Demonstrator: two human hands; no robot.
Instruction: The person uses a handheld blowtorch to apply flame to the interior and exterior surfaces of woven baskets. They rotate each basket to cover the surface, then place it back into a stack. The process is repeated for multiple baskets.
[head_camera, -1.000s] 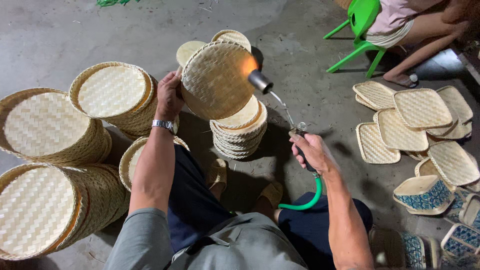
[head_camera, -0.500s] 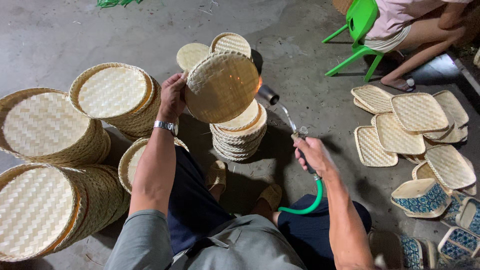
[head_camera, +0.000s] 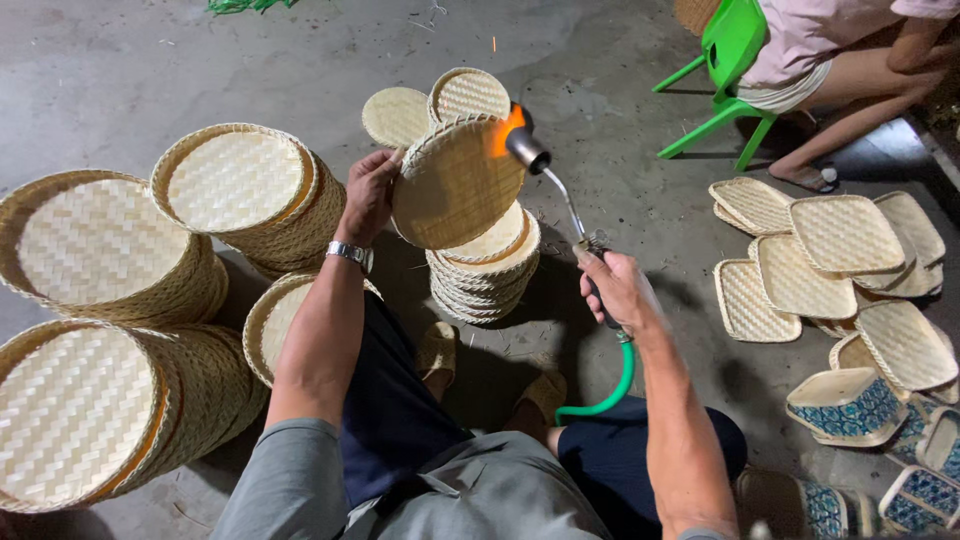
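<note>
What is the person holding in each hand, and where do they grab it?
The left hand holds a round woven tray by its left rim, tilted up. The right hand grips a gas torch by its handle, flame at the tray's upper edge.

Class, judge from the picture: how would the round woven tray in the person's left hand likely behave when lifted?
The round woven tray is probably light: the left hand holds it up by one edge. It seems fairly stiff, keeping its flat shape unsupported.

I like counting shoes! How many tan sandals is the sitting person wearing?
2: the left sandal is on the floor by the left knee, the right sandal beside the green hose.
</note>
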